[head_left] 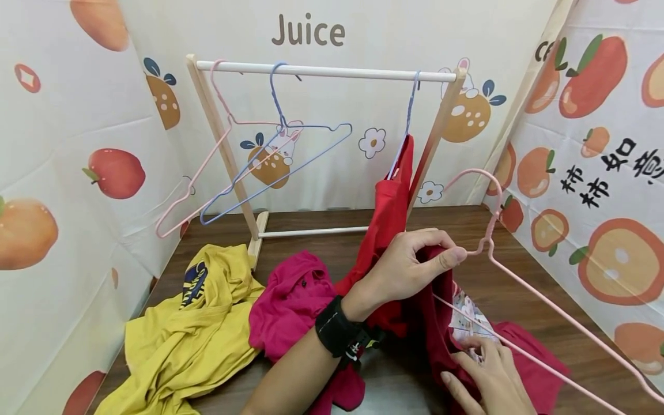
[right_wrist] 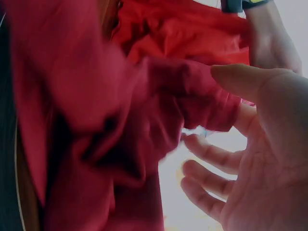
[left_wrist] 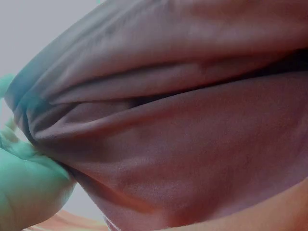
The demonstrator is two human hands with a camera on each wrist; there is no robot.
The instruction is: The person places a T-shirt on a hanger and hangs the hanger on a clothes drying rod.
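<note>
My left hand (head_left: 410, 268) grips the edge of a dark red shirt (head_left: 438, 323), thumb on top. A pink hanger (head_left: 550, 302) slants down to the right with its hook up. Its near shoulder runs in at the left thumb and its lower bar passes into the shirt; the tip is hidden by cloth and hand. Lower down, my right hand (head_left: 493, 374) pinches the shirt between thumb and index finger, its other fingers loosely bent in the right wrist view. Folds of the same cloth (left_wrist: 192, 144) fill the left wrist view. A printed patch (head_left: 469, 317) shows inside the shirt.
A wooden rack with a white rail (head_left: 332, 71) stands behind. From it hang a bare pink hanger (head_left: 194, 176), a blue hanger (head_left: 303, 167) and a red garment (head_left: 389, 207) on another blue hanger. Yellow (head_left: 207, 323) and magenta (head_left: 290, 305) clothes lie crumpled at left on the table.
</note>
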